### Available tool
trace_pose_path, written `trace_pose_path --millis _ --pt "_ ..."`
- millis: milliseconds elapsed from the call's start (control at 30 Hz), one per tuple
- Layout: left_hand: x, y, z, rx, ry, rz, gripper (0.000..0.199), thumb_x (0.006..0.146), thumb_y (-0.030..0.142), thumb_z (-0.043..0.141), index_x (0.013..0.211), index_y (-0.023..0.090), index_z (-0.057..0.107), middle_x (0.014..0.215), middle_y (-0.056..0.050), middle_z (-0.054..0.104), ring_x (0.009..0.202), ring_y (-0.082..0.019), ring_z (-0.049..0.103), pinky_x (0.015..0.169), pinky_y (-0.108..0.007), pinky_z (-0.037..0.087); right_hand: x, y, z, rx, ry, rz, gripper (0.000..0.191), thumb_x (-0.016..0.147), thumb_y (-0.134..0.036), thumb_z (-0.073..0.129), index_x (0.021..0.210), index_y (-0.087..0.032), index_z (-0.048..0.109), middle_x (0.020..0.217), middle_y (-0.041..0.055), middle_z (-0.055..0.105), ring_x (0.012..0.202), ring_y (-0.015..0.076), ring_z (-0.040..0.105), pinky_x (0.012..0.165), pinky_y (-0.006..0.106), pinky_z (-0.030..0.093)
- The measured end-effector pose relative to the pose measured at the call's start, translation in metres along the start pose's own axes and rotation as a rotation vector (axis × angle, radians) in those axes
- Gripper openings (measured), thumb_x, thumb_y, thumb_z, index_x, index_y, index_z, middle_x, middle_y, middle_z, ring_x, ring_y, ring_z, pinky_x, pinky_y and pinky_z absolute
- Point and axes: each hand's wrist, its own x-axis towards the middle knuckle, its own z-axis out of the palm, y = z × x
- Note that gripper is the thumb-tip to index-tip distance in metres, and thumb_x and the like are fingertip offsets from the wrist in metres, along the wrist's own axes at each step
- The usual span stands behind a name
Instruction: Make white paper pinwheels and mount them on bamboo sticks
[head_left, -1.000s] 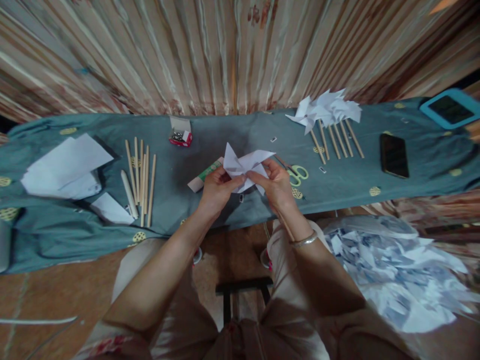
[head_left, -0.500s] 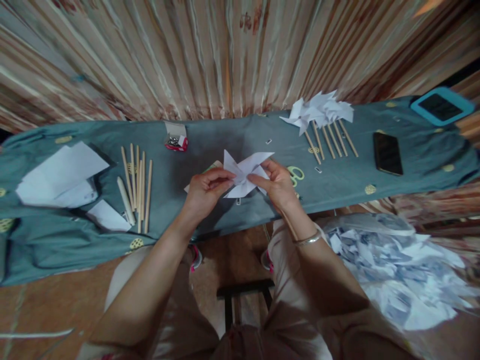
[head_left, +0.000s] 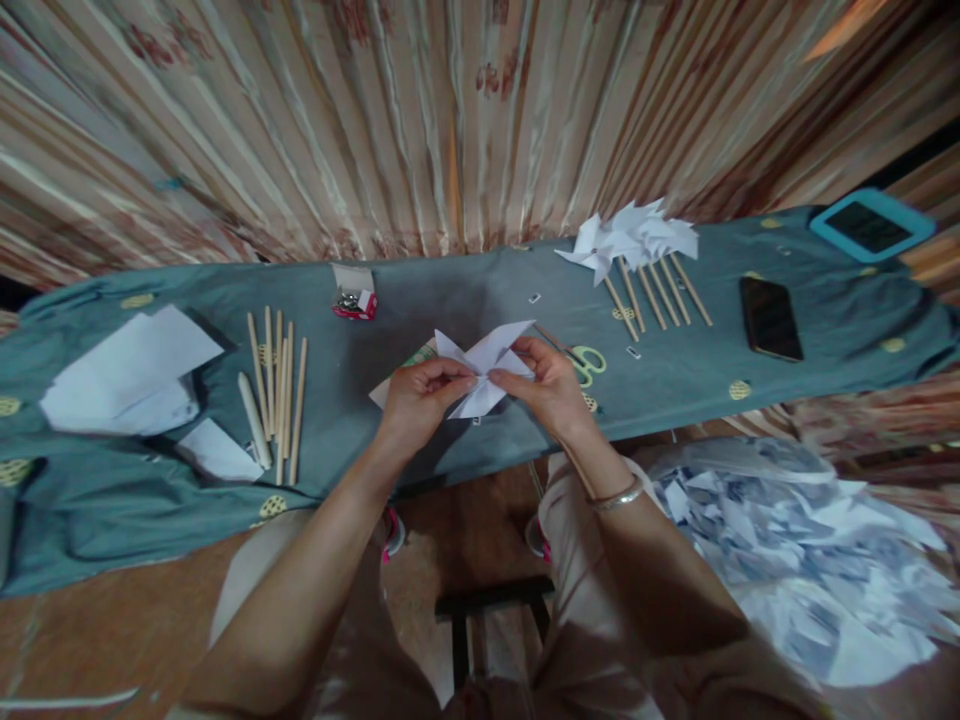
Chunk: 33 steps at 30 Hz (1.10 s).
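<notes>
now the left hand [head_left: 416, 402] has slid outward; its fingers and the right hand's [head_left: 553, 388] pinch the pinwheel [head_left: 490, 353], likely keeping folds in.

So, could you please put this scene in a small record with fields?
Left hand: pinches the paper pinwheel near its centre
Right hand: holds the same pinwheel, thumb near the centre
Beside right hand: green-handled scissors
Table, left: white paper pile, loose sticks
Table, right: pinwheels on sticks, phone
Below table, right: heap of white paper pieces
</notes>
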Motion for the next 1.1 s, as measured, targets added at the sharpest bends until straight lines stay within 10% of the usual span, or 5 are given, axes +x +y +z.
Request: trace_pose_path --millis 1100 --pt "0.0 -0.01 0.002 0.117 0.061 0.052 0.013 0.062 0.03 0.078 0.066 0.019 0.073 0.064 0.001 0.07 0.059 -0.013 0.061 0.062 -0.025 0.049 -0.002 0.01 0.006 -0.134 0.027 -0.121 0.045 0.059 -0.036 0.085 0.096 -0.021 0.063 0.087 0.0019 0.074 0.077 0.0191 0.07 0.071 0.032 0.058"
